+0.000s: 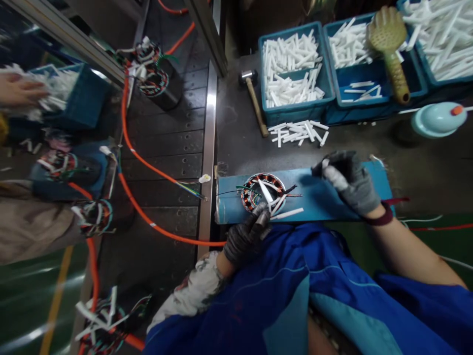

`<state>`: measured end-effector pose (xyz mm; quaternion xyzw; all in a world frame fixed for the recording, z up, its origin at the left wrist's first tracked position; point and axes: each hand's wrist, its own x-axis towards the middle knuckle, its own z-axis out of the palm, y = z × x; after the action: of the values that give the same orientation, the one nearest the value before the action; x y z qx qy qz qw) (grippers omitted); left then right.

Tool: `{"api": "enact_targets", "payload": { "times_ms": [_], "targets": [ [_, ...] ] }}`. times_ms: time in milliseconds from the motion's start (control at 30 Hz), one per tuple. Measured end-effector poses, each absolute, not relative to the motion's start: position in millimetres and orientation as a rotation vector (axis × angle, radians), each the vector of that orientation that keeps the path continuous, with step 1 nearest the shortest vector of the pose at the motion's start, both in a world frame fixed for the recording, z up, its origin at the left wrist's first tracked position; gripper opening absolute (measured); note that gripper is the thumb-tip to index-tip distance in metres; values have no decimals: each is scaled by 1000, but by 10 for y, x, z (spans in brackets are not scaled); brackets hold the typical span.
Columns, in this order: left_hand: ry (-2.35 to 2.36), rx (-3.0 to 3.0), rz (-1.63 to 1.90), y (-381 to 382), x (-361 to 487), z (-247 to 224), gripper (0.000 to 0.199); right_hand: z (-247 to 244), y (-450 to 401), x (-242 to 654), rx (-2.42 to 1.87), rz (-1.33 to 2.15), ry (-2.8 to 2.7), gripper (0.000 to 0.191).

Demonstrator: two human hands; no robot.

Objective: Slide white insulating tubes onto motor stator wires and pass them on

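A round wound stator (pixel 263 178) with copper and black coils lies on a blue board (pixel 306 190). White tubes rest in and across its ring, and a loose white tube (pixel 289 214) lies at its front right. My left hand (pixel 248 235), in a dark glove, is at the ring's front edge, fingers close together by the white tubes; what they hold, if anything, is hidden. My right hand (pixel 347 182), in a grey glove with white fingertips, is raised over the board's right part, fingers curled towards the thumb; nothing can be made out between them.
Blue bins (pixel 297 109) of white tubes stand at the back, with a scoop (pixel 388 42) in one. A hammer (pixel 255 101), loose tubes (pixel 299 132) and a bottle (pixel 438 120) are nearby. Left, an orange cord (pixel 162 226) crosses a conveyor (pixel 166 170); another person's hand (pixel 22 90) is beyond.
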<state>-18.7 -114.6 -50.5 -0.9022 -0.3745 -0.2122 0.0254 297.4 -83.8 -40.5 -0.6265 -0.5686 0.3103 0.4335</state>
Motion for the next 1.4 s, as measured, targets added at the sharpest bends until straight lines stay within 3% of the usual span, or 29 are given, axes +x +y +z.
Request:
{"api": "enact_targets", "payload": {
  "times_ms": [233,500,733,933,1100,1267,1400],
  "targets": [
    [-1153,-2787,-665,-1147,-229,-555,43,-346,-1148,2617,-1512,765,-1597,17],
    [-1271,-2901,-138,-1174,-233,-468,36,-408,-1104,2723,-1470,824,-1660,26],
    [-1204,-2855,-361,-1137,-207,-458,29,-343,-1011,2803,-1335,591,-1931,27],
    [-1204,-2881,-352,-1141,-238,-489,34,-310,-910,2758,-1213,548,-2162,36],
    [-1224,-2968,-235,-1108,-271,-468,38,-308,-857,2476,-1372,514,-2300,43],
    [-1355,-2987,78,-883,-211,-277,47,-403,-763,2596,-1187,860,-2167,54],
    [-1327,-3074,260,-681,-181,-149,49,-477,-823,2660,-1231,1074,-1913,53]
  ]
}}
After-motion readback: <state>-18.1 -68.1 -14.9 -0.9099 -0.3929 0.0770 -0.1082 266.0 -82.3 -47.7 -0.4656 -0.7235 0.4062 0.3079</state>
